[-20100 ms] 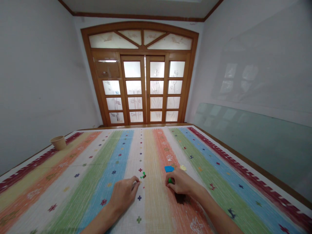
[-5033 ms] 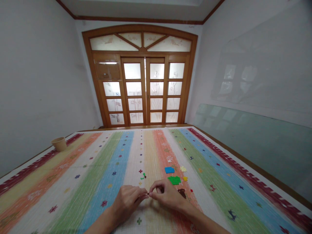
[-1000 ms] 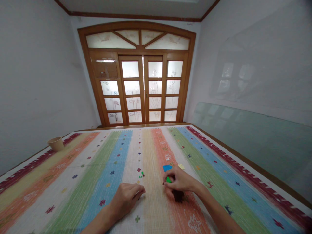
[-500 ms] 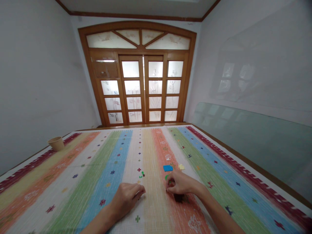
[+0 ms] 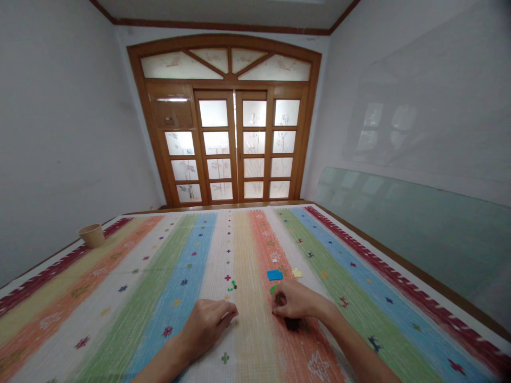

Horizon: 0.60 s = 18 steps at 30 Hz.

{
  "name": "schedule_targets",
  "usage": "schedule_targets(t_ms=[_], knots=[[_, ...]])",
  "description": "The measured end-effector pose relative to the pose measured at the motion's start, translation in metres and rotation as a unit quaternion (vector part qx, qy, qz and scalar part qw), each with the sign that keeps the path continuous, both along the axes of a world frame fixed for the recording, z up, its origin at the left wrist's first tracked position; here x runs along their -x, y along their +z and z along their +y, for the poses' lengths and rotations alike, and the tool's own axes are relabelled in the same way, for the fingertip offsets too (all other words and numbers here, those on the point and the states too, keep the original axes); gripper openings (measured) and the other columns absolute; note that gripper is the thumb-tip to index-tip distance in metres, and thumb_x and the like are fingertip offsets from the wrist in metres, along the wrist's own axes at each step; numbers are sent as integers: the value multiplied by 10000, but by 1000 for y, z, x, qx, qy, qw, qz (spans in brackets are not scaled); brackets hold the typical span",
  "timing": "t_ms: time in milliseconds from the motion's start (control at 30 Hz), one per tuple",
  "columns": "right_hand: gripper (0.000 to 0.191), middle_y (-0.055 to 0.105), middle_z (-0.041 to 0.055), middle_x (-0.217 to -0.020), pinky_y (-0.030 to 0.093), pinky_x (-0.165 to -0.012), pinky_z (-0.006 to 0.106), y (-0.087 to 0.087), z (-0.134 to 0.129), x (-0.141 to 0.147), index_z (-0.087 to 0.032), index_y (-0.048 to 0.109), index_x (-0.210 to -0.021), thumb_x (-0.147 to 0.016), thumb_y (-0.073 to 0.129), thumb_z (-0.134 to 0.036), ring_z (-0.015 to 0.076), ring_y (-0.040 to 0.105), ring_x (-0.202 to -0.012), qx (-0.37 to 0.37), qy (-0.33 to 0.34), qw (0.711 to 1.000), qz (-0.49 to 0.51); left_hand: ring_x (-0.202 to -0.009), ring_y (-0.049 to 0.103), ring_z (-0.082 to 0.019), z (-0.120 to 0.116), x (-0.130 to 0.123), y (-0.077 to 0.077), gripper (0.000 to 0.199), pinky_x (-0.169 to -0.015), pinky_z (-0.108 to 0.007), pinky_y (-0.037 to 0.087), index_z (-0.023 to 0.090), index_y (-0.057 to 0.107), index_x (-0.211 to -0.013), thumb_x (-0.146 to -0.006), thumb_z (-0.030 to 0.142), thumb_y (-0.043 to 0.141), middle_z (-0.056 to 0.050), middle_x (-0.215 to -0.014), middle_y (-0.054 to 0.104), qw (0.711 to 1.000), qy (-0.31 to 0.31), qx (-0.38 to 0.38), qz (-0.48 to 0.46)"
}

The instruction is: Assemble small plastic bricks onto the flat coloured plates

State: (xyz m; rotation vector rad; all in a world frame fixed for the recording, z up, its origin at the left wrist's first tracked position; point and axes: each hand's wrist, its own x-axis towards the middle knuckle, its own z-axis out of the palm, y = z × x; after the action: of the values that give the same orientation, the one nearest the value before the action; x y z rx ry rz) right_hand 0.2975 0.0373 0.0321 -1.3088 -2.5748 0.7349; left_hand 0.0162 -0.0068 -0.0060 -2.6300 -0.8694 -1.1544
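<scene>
My left hand (image 5: 208, 323) rests low over the striped cloth, its fingers curled in and its thumb side toward the middle; whatever may be inside is hidden. To its right, my right hand (image 5: 297, 299) is closed in a pinch, thumb against forefinger, and I cannot make out what sits between the tips. Just beyond it lie a flat blue piece (image 5: 275, 275) and a pale yellow piece (image 5: 297, 273). A green piece (image 5: 273, 290) is partly covered by the right knuckles. Several tiny green bits (image 5: 231, 286) lie beyond and between both hands. A dark patch shows under the right hand.
A tan cup (image 5: 92, 235) stands near the table's far left edge. The striped tablecloth (image 5: 255, 340) covers the table, with printed motifs all over. Walls flank both sides; wooden doors (image 5: 235, 146) with glass panes are behind the far edge.
</scene>
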Motion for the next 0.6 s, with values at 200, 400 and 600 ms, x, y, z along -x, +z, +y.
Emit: schedule_targets(t_ms=[200, 400, 600], knots=[[156, 678, 4, -644, 319, -510, 204, 4, -2, 0, -175, 769, -749, -656, 662, -110, 122, 529, -569, -2, -5, 1000, -6, -529, 656, -93, 2, 1, -3, 199, -528, -166, 460, 183, 633, -878, -996, 217, 477, 9, -651, 699, 1000, -5, 6, -5], [188, 663, -3, -651, 321, -523, 205, 5, -1, 1, -187, 773, -796, -664, 672, -101, 120, 525, -580, -16, -16, 1000, 8, -518, 651, -99, 1, 0, -1, 225, -523, -174, 458, 185, 634, -875, -1008, 237, 461, 8, -645, 696, 1000, -2, 4, -2], [199, 628, -13, -629, 311, -514, 203, -1, 2, -1, -191, 773, -832, -668, 690, -114, 118, 519, -578, -24, -19, 999, 39, -540, 661, -98, 0, 0, 0, 225, -539, -175, 462, 182, 632, -883, -1012, 231, 454, 6, -663, 705, 1000, 0, -2, 1]])
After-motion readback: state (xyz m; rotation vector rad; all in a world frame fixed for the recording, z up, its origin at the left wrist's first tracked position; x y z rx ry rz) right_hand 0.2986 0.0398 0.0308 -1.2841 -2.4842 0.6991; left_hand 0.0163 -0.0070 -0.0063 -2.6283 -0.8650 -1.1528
